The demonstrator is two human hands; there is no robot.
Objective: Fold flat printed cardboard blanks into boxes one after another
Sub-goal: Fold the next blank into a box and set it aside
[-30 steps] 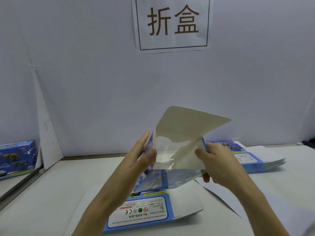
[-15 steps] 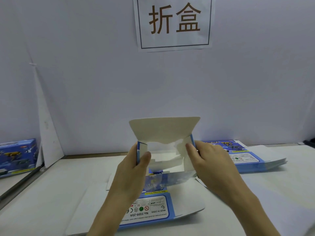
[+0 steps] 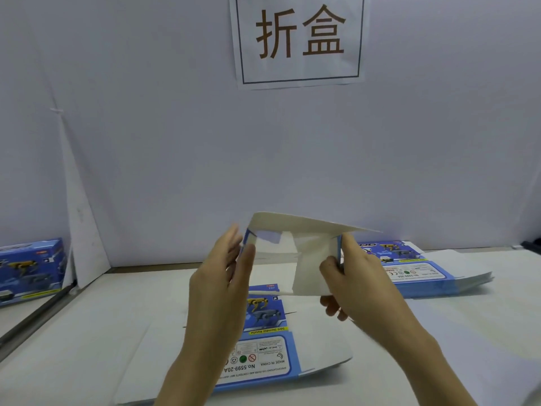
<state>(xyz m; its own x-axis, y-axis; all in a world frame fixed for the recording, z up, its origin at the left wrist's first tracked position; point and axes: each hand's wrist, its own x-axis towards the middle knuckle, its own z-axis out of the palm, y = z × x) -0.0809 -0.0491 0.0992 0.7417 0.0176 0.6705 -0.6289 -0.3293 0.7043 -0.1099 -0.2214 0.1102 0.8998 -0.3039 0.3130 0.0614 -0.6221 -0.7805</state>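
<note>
I hold a half-opened cardboard box [image 3: 310, 259] in the air above the table, its open end facing me so I see the white inside and the blue printed edges. Its top flap sticks out flat toward the right. My left hand [image 3: 225, 276] grips the box's left wall, thumb on the near edge and fingers behind. On the right wall my right hand [image 3: 360, 279] pinches the cardboard, thumb inside. Under the box lies a stack of flat printed blanks [image 3: 263, 356] on the table.
A second pile of flat blanks [image 3: 424, 273] lies at the back right. A finished blue box [image 3: 29, 271] stands at the far left behind a metal rail. A white wall with a paper sign [image 3: 298, 39] closes the back of the white table [image 3: 102, 332].
The box has been lifted and tilted, so its top flap, which stood upright, now lies nearly level. Both hands rose with it and kept their hold on the side walls.
</note>
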